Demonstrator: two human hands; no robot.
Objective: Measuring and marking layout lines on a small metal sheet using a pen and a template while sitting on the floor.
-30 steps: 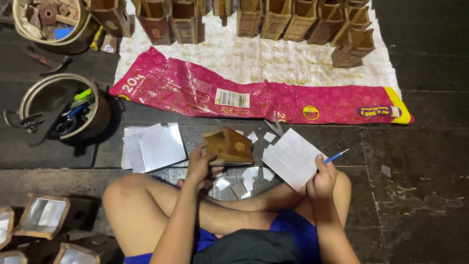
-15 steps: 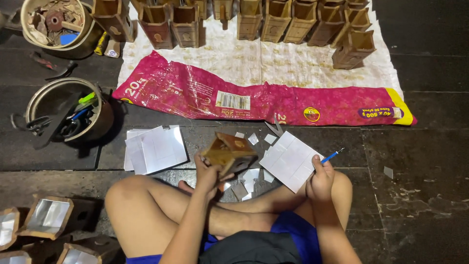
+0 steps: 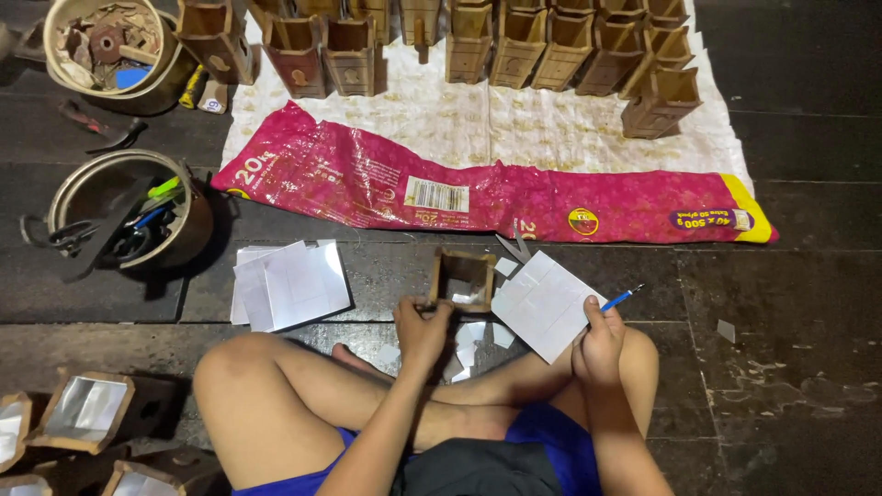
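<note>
left hand (image 3: 421,328): i see fingers closed on small wooden box (image 3: 462,278), opening up, just beyond them.
right hand (image 3: 597,344): grips blue pen (image 3: 622,297) and white paper sheet (image 3: 544,304), beside box.

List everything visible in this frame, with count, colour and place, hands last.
small open wooden box: one, brown, held above the floor in front of the knees
white paper sheet: one, held at right
blue pen: one, in the right hand
stack of white paper sheets: several, on the floor at left
white paper scraps: several, by the legs
pink plastic sack: one, flat on the floor
white woven mat: one, behind the sack
wooden boxes in a row: about a dozen, brown, on the mat
metal pot of tools: one, left
bucket of scrap parts: one, top left
foil-lined boxes: several, bottom left
left hand: grips the box
right hand: holds sheet and pen
</note>
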